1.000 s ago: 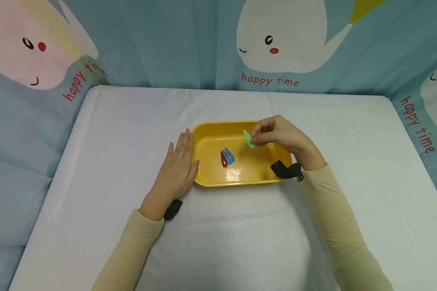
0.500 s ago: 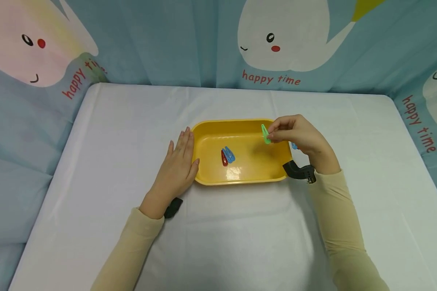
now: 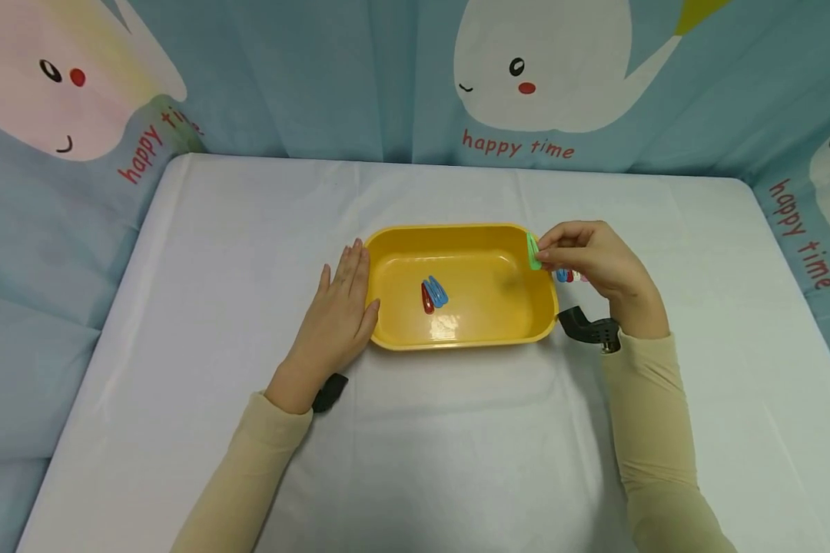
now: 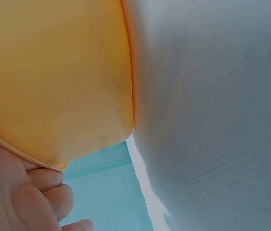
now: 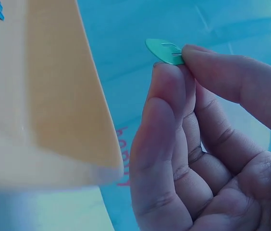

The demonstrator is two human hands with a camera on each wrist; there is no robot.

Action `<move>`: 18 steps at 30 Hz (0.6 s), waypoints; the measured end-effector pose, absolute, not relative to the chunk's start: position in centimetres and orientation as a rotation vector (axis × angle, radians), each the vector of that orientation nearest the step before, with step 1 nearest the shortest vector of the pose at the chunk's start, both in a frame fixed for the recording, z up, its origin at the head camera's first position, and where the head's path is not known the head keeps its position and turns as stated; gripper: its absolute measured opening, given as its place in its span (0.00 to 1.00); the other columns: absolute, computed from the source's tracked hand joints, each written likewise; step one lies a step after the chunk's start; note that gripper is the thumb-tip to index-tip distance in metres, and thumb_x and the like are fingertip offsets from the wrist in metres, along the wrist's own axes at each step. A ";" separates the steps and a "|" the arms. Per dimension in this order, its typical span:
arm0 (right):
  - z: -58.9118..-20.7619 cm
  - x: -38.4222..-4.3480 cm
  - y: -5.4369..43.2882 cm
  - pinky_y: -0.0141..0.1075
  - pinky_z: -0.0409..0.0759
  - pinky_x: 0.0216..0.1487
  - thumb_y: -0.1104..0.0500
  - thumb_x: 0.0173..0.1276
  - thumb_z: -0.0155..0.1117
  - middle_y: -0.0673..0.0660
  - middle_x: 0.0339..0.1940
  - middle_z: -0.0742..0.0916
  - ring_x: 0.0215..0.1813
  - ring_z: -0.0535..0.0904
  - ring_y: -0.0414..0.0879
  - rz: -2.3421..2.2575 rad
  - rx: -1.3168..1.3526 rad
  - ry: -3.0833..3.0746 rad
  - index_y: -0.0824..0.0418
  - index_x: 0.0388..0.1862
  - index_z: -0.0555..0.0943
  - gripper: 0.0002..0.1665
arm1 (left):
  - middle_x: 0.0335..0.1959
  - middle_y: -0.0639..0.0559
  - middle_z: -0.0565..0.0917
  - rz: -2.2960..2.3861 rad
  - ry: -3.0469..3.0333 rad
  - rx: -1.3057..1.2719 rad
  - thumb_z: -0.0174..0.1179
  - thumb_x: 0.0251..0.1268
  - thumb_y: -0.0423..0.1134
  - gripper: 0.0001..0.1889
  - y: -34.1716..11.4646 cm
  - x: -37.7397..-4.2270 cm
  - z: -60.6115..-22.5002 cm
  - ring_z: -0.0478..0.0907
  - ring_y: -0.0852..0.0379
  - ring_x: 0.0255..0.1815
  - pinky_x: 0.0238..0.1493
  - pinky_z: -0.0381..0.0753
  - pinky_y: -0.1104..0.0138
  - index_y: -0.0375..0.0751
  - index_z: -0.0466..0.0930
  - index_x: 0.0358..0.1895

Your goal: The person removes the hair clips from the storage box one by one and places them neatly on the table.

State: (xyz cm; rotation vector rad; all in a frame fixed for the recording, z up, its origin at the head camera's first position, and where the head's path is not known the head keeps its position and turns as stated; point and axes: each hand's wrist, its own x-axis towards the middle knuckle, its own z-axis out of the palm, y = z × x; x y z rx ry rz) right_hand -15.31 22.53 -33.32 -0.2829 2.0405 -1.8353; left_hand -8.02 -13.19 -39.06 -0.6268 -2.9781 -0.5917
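My right hand (image 3: pixel 595 257) pinches a green hair clip (image 3: pixel 533 252) between thumb and fingertips, over the right rim of a yellow tray (image 3: pixel 484 330). In the right wrist view the green clip (image 5: pixel 164 51) sticks out beyond the fingertips, with the tray wall (image 5: pixel 68 96) to its left. My left hand (image 3: pixel 335 315) lies with straight fingers along the tray's left rim; in the left wrist view its fingers (image 4: pixel 46 192) touch that rim from outside. Inside the tray lie a red hair clip (image 3: pixel 427 298) and blue hair clips (image 3: pixel 438 292), side by side.
On the white table (image 3: pixel 456 445), just right of the tray, several colourful clips (image 3: pixel 569 275) lie partly hidden under my right hand. A blue curtain (image 3: pixel 332 84) printed with whales hangs behind the table. Black camera mounts sit on both wrists.
My right hand has moved to the right with the green hair clip, from above the tray's inside to its right rim, uncovering clips on the table. The left hand has stayed in place.
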 end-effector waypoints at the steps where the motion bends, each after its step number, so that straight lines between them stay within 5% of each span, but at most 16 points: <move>1: -33.4 -15.3 22.7 0.32 0.80 0.32 0.72 0.62 0.61 0.55 0.26 0.87 0.27 0.82 0.47 -1.845 -0.281 2.036 0.66 0.32 0.83 0.05 | 0.76 0.39 0.40 -0.594 -2.979 -0.628 0.38 0.72 0.43 0.34 -13.1 -8.0 -39.1 0.37 0.47 0.76 0.70 0.41 0.47 0.27 0.39 0.73; 18: -33.6 -15.3 25.2 0.31 0.81 0.37 0.71 0.62 0.62 0.53 0.25 0.86 0.29 0.81 0.44 -1.898 -0.102 2.098 0.63 0.31 0.84 0.07 | 0.76 0.40 0.39 -0.629 -2.990 -0.627 0.38 0.72 0.44 0.34 -13.1 -8.2 -39.0 0.36 0.47 0.76 0.70 0.39 0.47 0.28 0.39 0.73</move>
